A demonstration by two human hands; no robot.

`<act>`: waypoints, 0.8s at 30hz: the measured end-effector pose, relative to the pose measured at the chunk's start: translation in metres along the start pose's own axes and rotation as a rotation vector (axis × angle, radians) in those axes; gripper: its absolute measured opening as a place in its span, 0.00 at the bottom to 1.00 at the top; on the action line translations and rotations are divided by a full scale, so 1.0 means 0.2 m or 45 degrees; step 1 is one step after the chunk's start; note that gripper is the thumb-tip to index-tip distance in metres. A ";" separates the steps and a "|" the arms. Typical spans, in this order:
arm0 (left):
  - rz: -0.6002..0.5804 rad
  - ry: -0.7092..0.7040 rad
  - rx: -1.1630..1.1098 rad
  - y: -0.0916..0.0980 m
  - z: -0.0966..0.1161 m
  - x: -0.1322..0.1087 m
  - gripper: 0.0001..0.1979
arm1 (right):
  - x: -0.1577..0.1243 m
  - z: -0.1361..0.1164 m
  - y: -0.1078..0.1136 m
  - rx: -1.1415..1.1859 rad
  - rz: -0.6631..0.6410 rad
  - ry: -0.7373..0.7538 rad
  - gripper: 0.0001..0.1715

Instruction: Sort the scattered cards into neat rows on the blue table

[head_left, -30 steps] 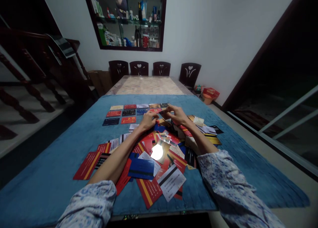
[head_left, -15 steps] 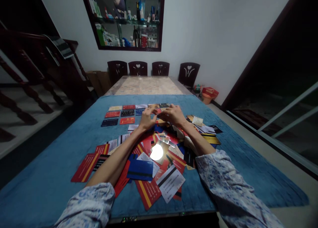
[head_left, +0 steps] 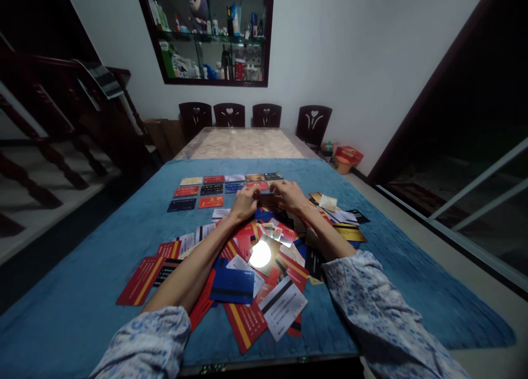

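Between my left hand point(head_left: 246, 202) and my right hand point(head_left: 289, 196) is a dark card point(head_left: 267, 199), its ends pinched by the fingers of both. Beyond them lie rows of cards, with a red card point(head_left: 214, 179), a black card point(head_left: 212, 189) and an orange-red card point(head_left: 211, 202) among them. Under and in front of my forearms spreads a loose pile of overlapping cards. It includes a blue card point(head_left: 232, 284) with a dark stripe, a white card point(head_left: 282, 307) and a red card with a yellow stripe point(head_left: 246, 324). A bright glare spot covers part of the pile.
A blue cloth point(head_left: 103, 269) covers the near table; bare stone tabletop point(head_left: 247, 142) shows beyond. More cards, including a gold card point(head_left: 350, 232), lie right of my right forearm. Dark chairs point(head_left: 267, 115) stand at the far end, below a wall cabinet point(head_left: 214, 82).
Both hands have drawn slightly nearer and a little apart, with the dark card now showing flat between them. Cards in the far rows behind them are more exposed.
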State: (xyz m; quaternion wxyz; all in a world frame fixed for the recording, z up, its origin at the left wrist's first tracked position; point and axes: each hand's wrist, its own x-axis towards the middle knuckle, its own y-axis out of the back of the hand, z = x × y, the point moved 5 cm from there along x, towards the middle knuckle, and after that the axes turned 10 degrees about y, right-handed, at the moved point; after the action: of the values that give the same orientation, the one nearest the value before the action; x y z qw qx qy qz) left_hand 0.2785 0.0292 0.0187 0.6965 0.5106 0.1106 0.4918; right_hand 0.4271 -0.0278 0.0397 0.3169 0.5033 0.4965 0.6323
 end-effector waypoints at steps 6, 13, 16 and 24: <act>-0.040 0.007 0.139 0.02 0.02 -0.03 0.20 | 0.00 0.01 -0.02 -0.021 -0.020 0.015 0.18; -0.084 0.005 0.344 0.01 0.04 -0.04 0.22 | -0.01 0.01 -0.03 0.001 -0.080 -0.022 0.21; -0.117 0.018 0.378 0.00 0.04 -0.05 0.23 | -0.01 0.01 -0.04 0.012 -0.107 -0.045 0.24; -0.116 0.039 0.351 0.01 0.03 -0.04 0.23 | -0.02 -0.03 -0.02 0.047 -0.150 -0.065 0.29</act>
State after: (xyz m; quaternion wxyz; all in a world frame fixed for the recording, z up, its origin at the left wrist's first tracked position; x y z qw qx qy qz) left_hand 0.2775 0.0186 0.0193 0.6396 0.5883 0.2108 0.4476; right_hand 0.4228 -0.0308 0.0347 0.3569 0.4950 0.5285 0.5901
